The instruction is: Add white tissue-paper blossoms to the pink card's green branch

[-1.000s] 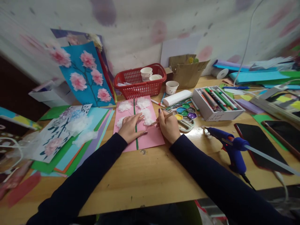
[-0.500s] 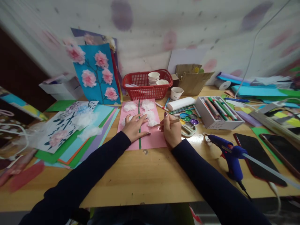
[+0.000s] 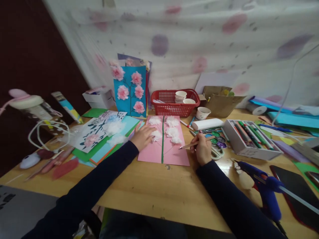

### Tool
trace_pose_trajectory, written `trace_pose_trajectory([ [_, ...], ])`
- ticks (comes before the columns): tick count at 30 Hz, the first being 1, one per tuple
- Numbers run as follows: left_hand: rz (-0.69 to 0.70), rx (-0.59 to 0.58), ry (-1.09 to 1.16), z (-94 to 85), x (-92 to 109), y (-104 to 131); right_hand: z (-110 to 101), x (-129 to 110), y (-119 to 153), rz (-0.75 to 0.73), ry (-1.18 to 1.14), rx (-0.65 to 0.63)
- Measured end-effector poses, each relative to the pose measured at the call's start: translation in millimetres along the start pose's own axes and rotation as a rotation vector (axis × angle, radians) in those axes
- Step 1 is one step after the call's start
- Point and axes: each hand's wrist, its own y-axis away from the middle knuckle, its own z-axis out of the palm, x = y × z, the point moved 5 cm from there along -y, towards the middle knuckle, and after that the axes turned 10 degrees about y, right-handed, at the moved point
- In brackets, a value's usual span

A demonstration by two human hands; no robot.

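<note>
A pink sheet of paper [image 3: 174, 156] lies on the table with a green stripe [image 3: 162, 142] down its middle. White fluffy tufts [image 3: 172, 121] sit on both sides of the stripe, and thin lines run from it. My left hand [image 3: 142, 136] rests open at the sheet's left edge, fingers spread beside a tuft. Over the right edge, my right hand [image 3: 203, 149] is closed round a pencil [image 3: 193, 144], whose dark tip is above or on the pink paper; contact cannot be made out.
A box of markers [image 3: 251, 151], a blue glue gun [image 3: 264, 186] and a paint palette [image 3: 220, 141] are on the right. Behind stands a red basket [image 3: 164, 109] with paper cups. Coloured papers [image 3: 86, 154] lie left, below a blue flower picture [image 3: 129, 76].
My view has turned left. My left hand has slid off the tufts to the sheet's left edge. My right hand has drawn back right, and the pencil tip is off the tuft.
</note>
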Motion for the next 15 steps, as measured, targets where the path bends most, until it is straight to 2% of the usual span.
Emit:
trace_pose_trajectory([
  [3,-0.26,0.177,-0.075,-54.1,-53.2,10.8,3.4,-0.7,2.1,-0.009,0.009,-0.021],
  [5,-0.353,0.25,-0.105,-87.9,-83.9,21.9,4.5,-0.8,3.0,0.0,0.018,-0.032],
  [7,-0.422,0.286,-0.116,-113.0,-108.8,35.0,4.5,-0.3,3.2,0.008,0.025,-0.039],
  [10,-0.483,0.3,-0.091,-129.9,-133.5,53.0,3.2,1.1,2.4,0.001,0.043,-0.038],
  [15,-0.559,0.307,-0.038,-124.6,-150.7,64.9,3.0,4.1,1.0,-0.025,0.061,-0.056],
])
